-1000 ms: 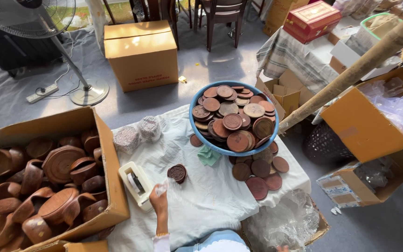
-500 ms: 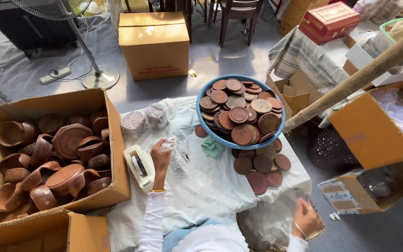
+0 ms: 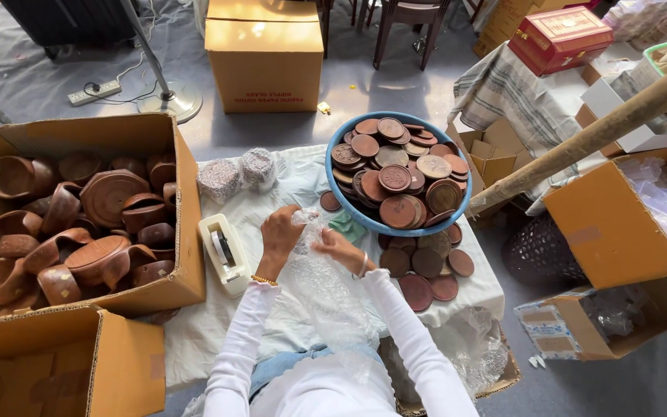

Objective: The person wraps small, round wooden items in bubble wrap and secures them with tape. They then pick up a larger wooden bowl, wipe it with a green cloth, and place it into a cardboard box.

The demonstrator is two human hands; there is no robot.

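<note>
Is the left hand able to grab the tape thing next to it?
Probably yes. The left hand is beside the white tape dispenser with bare cloth between, though it now holds bubble wrap.

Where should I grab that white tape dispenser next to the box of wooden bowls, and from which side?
Take the tape dispenser across its two long sides, coming down from above. It lies flat on the white cloth, long and narrow, so fingers can likely span its width. The cardboard box crowds its left side, so a low sideways reach looks awkward. The left hand, holding bubble wrap, is nearest.
</note>
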